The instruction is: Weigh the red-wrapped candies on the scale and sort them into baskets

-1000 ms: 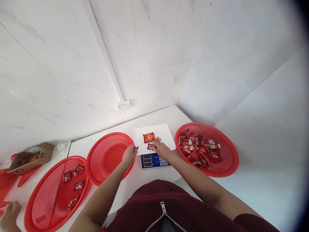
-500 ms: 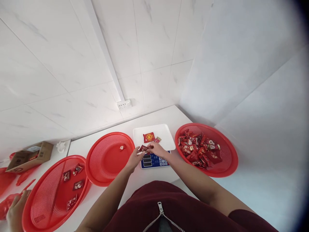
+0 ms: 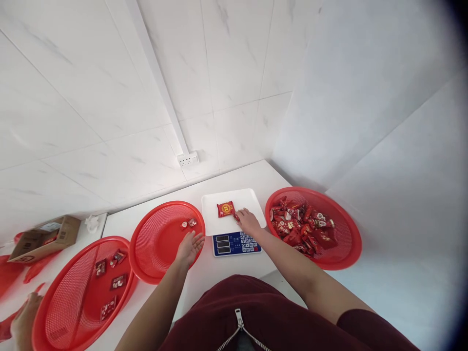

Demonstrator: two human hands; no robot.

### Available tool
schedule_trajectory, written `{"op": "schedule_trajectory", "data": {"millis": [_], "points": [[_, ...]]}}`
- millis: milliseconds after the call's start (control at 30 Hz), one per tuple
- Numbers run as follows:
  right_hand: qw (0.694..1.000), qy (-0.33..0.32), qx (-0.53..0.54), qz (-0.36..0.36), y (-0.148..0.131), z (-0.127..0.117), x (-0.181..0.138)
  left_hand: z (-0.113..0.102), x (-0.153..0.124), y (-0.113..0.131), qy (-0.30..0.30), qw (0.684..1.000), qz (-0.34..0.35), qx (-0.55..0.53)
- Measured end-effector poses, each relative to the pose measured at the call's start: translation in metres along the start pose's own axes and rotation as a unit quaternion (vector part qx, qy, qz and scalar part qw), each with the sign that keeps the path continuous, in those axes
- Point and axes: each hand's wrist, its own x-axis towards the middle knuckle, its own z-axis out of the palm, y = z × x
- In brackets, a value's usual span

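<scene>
My left hand [image 3: 190, 248] is over the right rim of the middle red basket [image 3: 146, 234], palm up, fingers apart, holding nothing. Just beyond its fingertips, a small wrapped candy [image 3: 192, 222] lies in that basket beside another small candy [image 3: 184, 224]. My right hand [image 3: 248, 222] reaches over the white tray [image 3: 212, 226] of a scale, its fingertips closed on a small red-wrapped candy [image 3: 237, 218]. A larger red packet with a gold emblem [image 3: 225, 209] lies flat on the tray, left of those fingers. The scale's blue keypad panel [image 3: 236, 243] sits below.
At right, a red basket [image 3: 347, 243] holds a heap of red-wrapped sweets. Another red basket [image 3: 66, 292] at left contains several packets. Beyond it are a cardboard box [image 3: 66, 231] and crumpled tissue [image 3: 92, 223]. Another person's hand [image 3: 27, 314] is at the left edge.
My left hand has moved left from the scale and opened; a second candy now lies in the middle basket. My right hand has moved up and right to the small candy on the tray.
</scene>
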Motion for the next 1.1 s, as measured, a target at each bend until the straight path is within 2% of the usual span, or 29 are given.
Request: {"op": "schedule_trajectory", "data": {"millis": [100, 200, 267, 333, 400, 433, 500, 600, 633, 700, 800, 1100], "points": [[1.000, -0.002, -0.006, 0.006, -0.002, -0.001, -0.004, 0.011, -0.005, -0.003, -0.040, 0.999, -0.022, 0.020], [1.000, -0.013, 0.013, 0.012, -0.016, -0.001, -0.008, 0.023, -0.009, -0.007, -0.089, 0.994, -0.036, 0.052], [0.995, -0.046, 0.079, -0.026, -0.033, 0.002, -0.011, 0.030, -0.010, -0.009, -0.124, 0.989, -0.043, 0.073], [0.975, -0.091, 0.177, -0.096, -0.052, 0.007, -0.014, 0.035, -0.009, -0.011, -0.151, 0.985, -0.056, 0.064], [0.950, -0.131, 0.245, -0.139, -0.067, 0.011, -0.016, 0.036, -0.006, -0.012, -0.152, 0.986, -0.065, 0.026], [0.948, -0.142, 0.250, -0.136, -0.071, 0.013, -0.016, 0.034, -0.004, -0.011, -0.139, 0.988, -0.063, 0.004], [0.965, -0.132, 0.206, -0.098, -0.071, 0.014, -0.011, 0.028, -0.001, -0.008, -0.090, 0.994, -0.047, -0.036], [0.995, -0.056, 0.054, -0.058, -0.057, 0.012, 0.004, 0.011, 0.003, 0.001, -0.008, 0.995, -0.027, -0.094], [0.998, -0.039, 0.000, -0.054, -0.051, 0.011, 0.010, 0.006, 0.002, 0.004, 0.010, 0.994, -0.025, -0.108], [0.995, -0.046, -0.080, -0.047, -0.040, 0.008, 0.021, -0.004, 0.001, 0.010, 0.030, 0.991, -0.029, -0.130], [0.988, -0.072, -0.131, -0.029, -0.031, 0.006, 0.029, -0.011, -0.004, 0.014, 0.028, 0.988, -0.044, -0.143], [0.993, -0.036, -0.113, -0.016, -0.026, 0.011, 0.016, -0.006, -0.012, -0.008, -0.041, 0.985, -0.130, -0.101]]}}
